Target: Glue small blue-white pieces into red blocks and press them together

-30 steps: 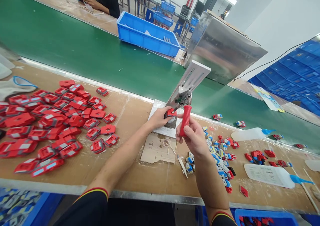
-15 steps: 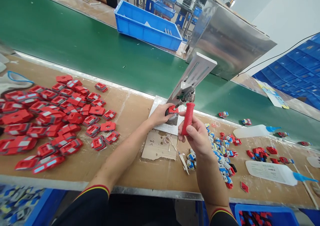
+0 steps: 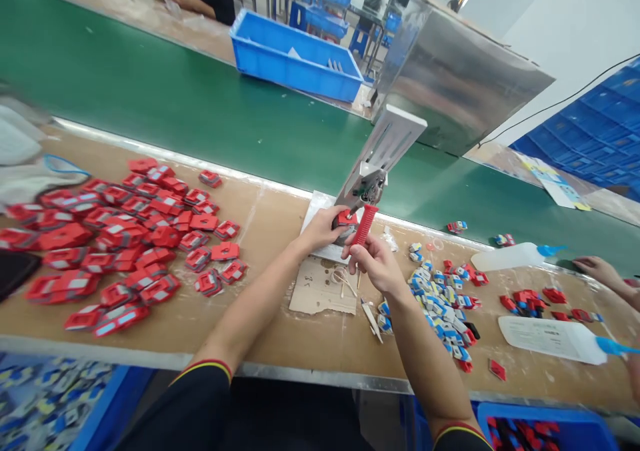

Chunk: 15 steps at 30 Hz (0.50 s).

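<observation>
My left hand (image 3: 323, 230) is closed on a red part (image 3: 346, 218) at the base of a metal hand press (image 3: 383, 146). My right hand (image 3: 374, 261) is wrapped round the red ribbed handle (image 3: 366, 223) of that press, just right of the left hand. Part of the red piece is hidden by my left fingers. A torn cardboard piece (image 3: 313, 291) with a thin loop on it lies in front of the press. Beside it are a white tool (image 3: 371, 319) and a pile of small blue, white and yellow parts (image 3: 440, 304).
Many red parts (image 3: 165, 236) cover the table's left side. A green belt (image 3: 200, 118) runs behind, with a blue crate (image 3: 295, 58) beyond it. Two plastic bottles (image 3: 550, 338) lie at right. Another person's hand (image 3: 597, 270) reaches in at the right edge.
The red handle has moved down and left with my right hand. My left hand stays at the press base. Another person's hand has appeared at the right, and the view has shifted slightly.
</observation>
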{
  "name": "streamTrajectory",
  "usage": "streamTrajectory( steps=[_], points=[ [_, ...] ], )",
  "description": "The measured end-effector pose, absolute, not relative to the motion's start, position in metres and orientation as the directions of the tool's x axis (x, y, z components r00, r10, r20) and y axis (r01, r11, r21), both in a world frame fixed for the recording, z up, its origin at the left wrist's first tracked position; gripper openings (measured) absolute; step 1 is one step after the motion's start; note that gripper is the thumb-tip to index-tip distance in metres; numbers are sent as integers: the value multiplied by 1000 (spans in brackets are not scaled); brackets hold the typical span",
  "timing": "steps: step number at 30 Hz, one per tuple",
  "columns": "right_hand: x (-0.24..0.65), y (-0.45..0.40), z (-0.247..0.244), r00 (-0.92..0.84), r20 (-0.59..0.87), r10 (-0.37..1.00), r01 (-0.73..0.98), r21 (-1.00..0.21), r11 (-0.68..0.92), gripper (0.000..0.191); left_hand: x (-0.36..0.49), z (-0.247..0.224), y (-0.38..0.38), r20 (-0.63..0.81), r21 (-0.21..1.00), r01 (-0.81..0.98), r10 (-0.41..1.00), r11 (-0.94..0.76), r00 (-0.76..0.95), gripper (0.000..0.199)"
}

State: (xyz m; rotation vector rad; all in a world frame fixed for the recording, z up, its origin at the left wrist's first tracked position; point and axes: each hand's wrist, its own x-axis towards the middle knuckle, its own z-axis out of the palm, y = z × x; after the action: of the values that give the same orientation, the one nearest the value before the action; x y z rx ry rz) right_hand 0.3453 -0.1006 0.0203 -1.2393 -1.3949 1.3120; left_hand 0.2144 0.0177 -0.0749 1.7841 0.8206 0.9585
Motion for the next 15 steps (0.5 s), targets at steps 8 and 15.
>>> streamTrajectory(
  steps=[8, 15],
  points=[
    [350, -93, 25, -178, 78, 981, 416, -898, 147, 48, 217, -57, 13, 250, 852, 318, 856, -417, 452, 50],
    [362, -72, 18, -203, -10, 979, 670, -730, 132, 36, 216, -60, 20, 203, 841, 357, 849, -407, 489, 57]
  ],
)
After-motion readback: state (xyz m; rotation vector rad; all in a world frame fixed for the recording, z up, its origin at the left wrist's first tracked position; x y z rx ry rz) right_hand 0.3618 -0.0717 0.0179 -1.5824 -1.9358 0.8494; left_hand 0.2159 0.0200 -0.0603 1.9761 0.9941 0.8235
